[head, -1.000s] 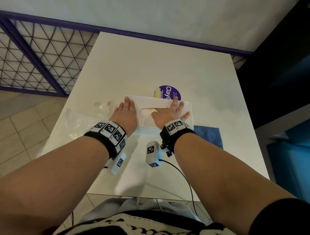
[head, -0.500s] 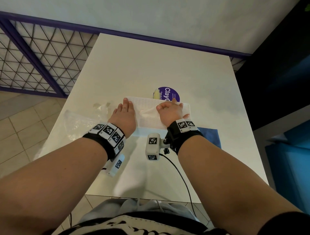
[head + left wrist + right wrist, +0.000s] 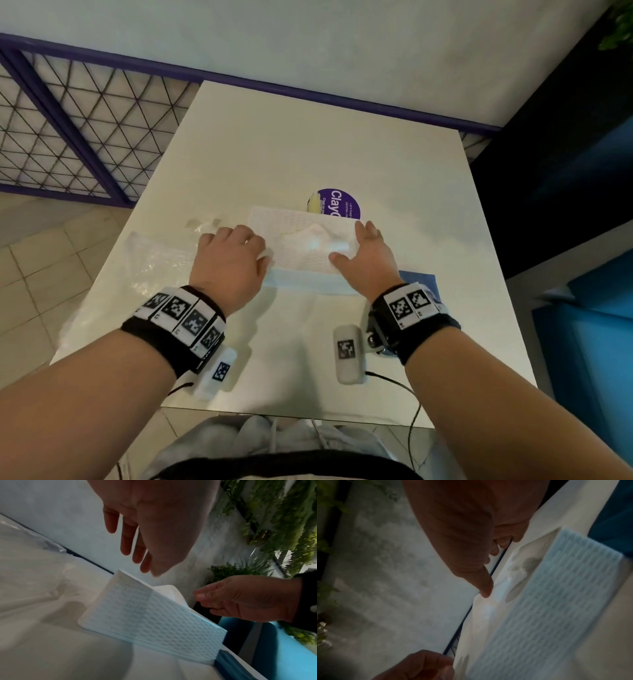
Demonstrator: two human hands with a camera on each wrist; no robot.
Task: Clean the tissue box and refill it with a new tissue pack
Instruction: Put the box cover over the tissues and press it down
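Note:
The white woven-pattern tissue box (image 3: 294,250) lies on the table (image 3: 308,144) in front of me, with a white tissue (image 3: 317,238) puffed up out of its top slot. My left hand (image 3: 229,257) hovers over the box's left end. In the left wrist view its fingers (image 3: 130,545) hang relaxed above the box (image 3: 145,615) and hold nothing. My right hand (image 3: 363,250) is at the box's right end, fingers loose. In the right wrist view its thumb tip (image 3: 486,592) touches the raised tissue (image 3: 489,608).
A crumpled clear plastic wrapper (image 3: 154,263) lies left of the box. A blue cloth (image 3: 419,284) sits by the box's right end, behind my right wrist. A purple round label (image 3: 344,204) and a small yellowish thing (image 3: 314,205) are behind the box. A purple railing (image 3: 68,120) stands left.
Both hands lay flat on the box top. The left hand has lifted off toward the left end, the right has slid to the right end, and a tissue now stands up from the slot.

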